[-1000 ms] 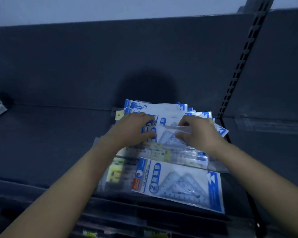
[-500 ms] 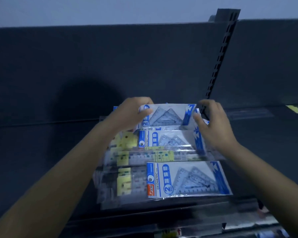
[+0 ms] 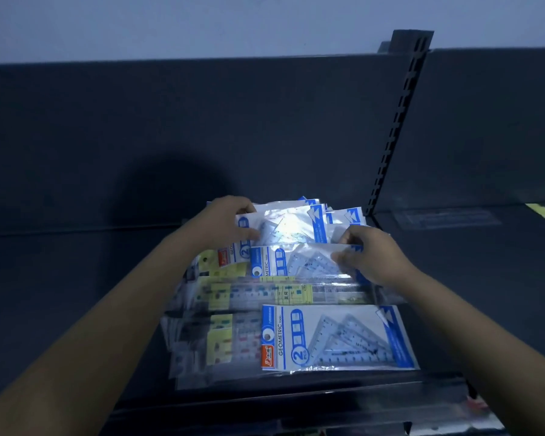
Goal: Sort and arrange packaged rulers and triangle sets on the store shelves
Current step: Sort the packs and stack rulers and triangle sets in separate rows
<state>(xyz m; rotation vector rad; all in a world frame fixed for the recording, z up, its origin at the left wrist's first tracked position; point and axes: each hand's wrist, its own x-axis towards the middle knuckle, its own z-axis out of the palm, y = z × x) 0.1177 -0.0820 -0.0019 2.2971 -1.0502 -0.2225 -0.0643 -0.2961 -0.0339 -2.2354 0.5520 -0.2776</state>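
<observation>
Triangle pack [image 3: 283, 228] pinched in left hand [image 3: 230, 221], second pack [image 3: 309, 262] in right hand [image 3: 372, 256], rulers [image 3: 283, 294] below

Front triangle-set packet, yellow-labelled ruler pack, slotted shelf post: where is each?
front triangle-set packet [image 3: 343, 338], head view, clear window over the triangles.
yellow-labelled ruler pack [image 3: 293, 294], head view, its yellow label.
slotted shelf post [image 3: 401, 121], head view, mid-height slotted face.

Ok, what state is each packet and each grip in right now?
Rear blue-and-white triangle-set packet: left end held by left-hand grip.
Middle blue-and-white triangle-set packet: right end pinched by right-hand grip.
Front blue-and-white triangle-set packet: lying flat, untouched.
Clear yellow-labelled ruler packs: stacked flat beneath.
</observation>
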